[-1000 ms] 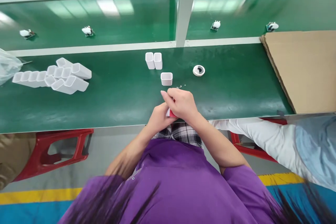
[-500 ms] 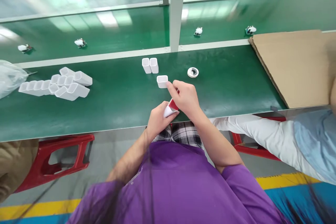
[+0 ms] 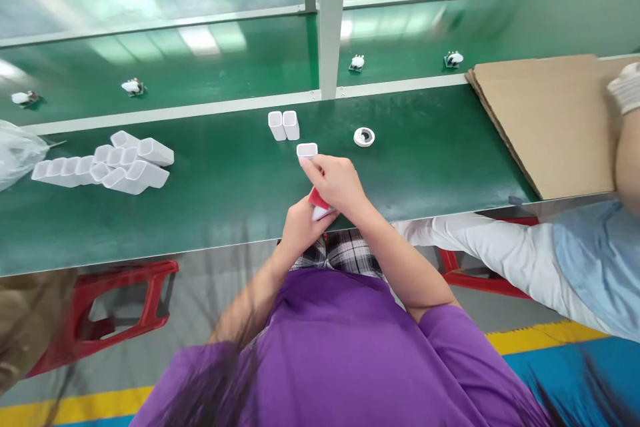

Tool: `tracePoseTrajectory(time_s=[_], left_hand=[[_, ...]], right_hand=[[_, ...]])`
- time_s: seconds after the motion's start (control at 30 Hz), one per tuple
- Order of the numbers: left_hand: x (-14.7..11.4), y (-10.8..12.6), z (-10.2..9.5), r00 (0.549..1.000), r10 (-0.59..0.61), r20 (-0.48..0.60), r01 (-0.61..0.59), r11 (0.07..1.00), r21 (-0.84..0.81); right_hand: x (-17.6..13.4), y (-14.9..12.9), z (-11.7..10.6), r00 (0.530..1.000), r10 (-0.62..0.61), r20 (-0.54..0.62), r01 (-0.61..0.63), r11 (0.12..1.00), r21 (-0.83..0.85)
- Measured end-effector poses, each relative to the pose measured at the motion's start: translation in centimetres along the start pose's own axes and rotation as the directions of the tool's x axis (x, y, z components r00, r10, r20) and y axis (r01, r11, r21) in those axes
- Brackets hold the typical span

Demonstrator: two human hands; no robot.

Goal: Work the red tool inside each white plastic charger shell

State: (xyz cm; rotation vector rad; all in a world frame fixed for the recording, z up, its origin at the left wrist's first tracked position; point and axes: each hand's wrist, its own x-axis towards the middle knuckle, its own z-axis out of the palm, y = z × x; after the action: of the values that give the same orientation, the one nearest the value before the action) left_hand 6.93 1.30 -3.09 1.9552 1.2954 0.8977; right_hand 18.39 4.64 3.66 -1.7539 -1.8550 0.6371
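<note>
- Work on one white part is, by judgement, being carried out; no sign of its completion is being shown.
- Three tubes are being set apart from a larger cluster; whether they are being counted as done or left cannot be told.
- The white part is being held low in the centre, at the near edge of the green bench.
- Only a short, smooth, pale stretch of it is being shown, the rest being covered by fingers; a flat red piece is being seen against its upper end, and whether the two are joined cannot be told.
- By the left hand, curled closed, the white part is being gripped.
- By the right hand, the red piece is being partly covered from above; its thumb is being stretched forward, its fingertips are being hidden, and its grip cannot be told.
- From the white part, a single tube is being seen near 12 o'clock, a tube pair at 11, a round piece at 1, and the tube cluster between 9 and 10.
</note>
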Motion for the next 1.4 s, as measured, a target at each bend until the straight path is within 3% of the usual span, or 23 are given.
tracePoseTrajectory(time_s=[0.23, 0.37, 0.5, 0.67, 0.73, 0.9, 1.0, 1.13, 1.27, 1.33, 1.4], left_hand=[[0.0, -0.6, 0.1, 0.981, 0.191, -0.018, -0.190, 0.981, 0.021], [-0.1, -0.4, 0.0, 0.980, 0.198, 0.000, -0.197, 0.977, 0.083], [-0.1, -0.1, -0.2, 0.983, 0.185, 0.013, -0.185, 0.981, 0.050], [0.0, -0.3, -0.3, 0.969, 0.248, 0.014, -0.248, 0.965, 0.087], [-0.1, -0.3, -0.3, 0.964, 0.265, 0.005, -0.264, 0.960, 0.090], [-0.1, -0.3, -0.8, 0.984, 0.178, 0.023, -0.178, 0.984, 0.016], [0.1, -0.2, -1.2, 0.995, 0.076, 0.066, -0.076, 0.997, -0.002], [0.3, 0.2, -1.6, 0.995, 0.017, 0.100, -0.012, 0.998, -0.059], [0.2, 0.1, -1.6, 0.998, 0.052, 0.042, -0.048, 0.994, -0.098], [0.2, 0.0, -1.5, 0.996, 0.069, 0.048, -0.065, 0.994, -0.093], [0.2, -0.1, -1.6, 0.996, 0.069, 0.056, -0.064, 0.993, -0.095]], right_hand=[[-0.3, 0.4, 0.8, 1.000, 0.018, 0.018, -0.015, 0.990, -0.138], [0.8, 1.2, 0.3, 0.999, 0.045, -0.030, -0.046, 0.999, -0.027], [-0.2, 1.8, 0.0, 0.998, -0.014, -0.064, 0.022, 0.991, 0.133], [-0.3, 2.9, 1.5, 0.996, 0.084, -0.027, -0.084, 0.996, 0.016], [0.2, 3.6, 1.5, 0.993, 0.108, -0.040, -0.106, 0.993, 0.059], [0.1, 3.1, 0.9, 0.999, 0.030, -0.025, -0.021, 0.950, 0.312], [0.0, 2.6, 1.6, 1.000, -0.006, 0.014, 0.003, 0.975, 0.220], [0.3, 3.7, 1.8, 0.997, 0.078, -0.017, -0.076, 0.991, 0.107], [0.1, 4.3, 0.8, 0.987, 0.108, -0.119, -0.079, 0.972, 0.223], [-0.4, 3.9, 0.8, 0.995, 0.024, -0.099, 0.007, 0.954, 0.298], [-0.7, 3.6, 1.2, 0.999, -0.009, -0.043, 0.020, 0.966, 0.256]])
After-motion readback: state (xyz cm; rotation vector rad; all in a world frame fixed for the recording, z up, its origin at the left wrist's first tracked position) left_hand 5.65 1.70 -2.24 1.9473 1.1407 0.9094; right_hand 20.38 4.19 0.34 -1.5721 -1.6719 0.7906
